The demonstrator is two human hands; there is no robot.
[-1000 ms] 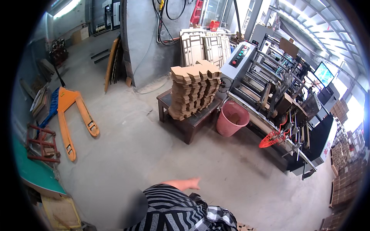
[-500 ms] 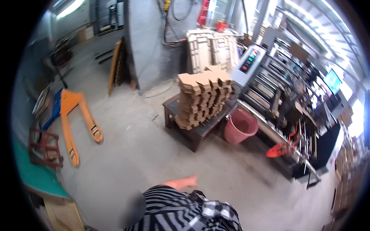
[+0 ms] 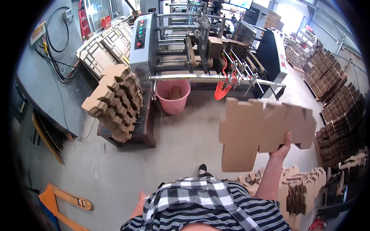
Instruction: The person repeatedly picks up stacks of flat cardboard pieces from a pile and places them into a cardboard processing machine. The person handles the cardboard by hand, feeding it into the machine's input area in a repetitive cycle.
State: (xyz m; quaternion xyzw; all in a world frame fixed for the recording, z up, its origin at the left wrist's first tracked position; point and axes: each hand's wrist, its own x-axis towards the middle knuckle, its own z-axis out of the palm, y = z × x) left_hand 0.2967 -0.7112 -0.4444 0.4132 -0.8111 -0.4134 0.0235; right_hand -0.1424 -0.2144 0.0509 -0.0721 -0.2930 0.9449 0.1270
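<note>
At about four o'clock of the view, the right hand (image 3: 282, 149) is closed on the lower edge of a flat cardboard blank (image 3: 243, 127), thumb on the near face (its fingers are hidden), probably to keep the wide sheet upright. The blank spreads across three o'clock. The left hand (image 3: 142, 195), at seven, is too blurred to tell openness or hold. At nine, a cardboard stack (image 3: 111, 98) stands on a low table (image 3: 149, 133), likely raised for easy reach.

Left of the shirt (image 3: 189, 194), the left hand (image 3: 142, 197) is blurred; right of it, cardboard (image 3: 242, 131) hides fingers of the right hand (image 3: 282, 149).
</note>
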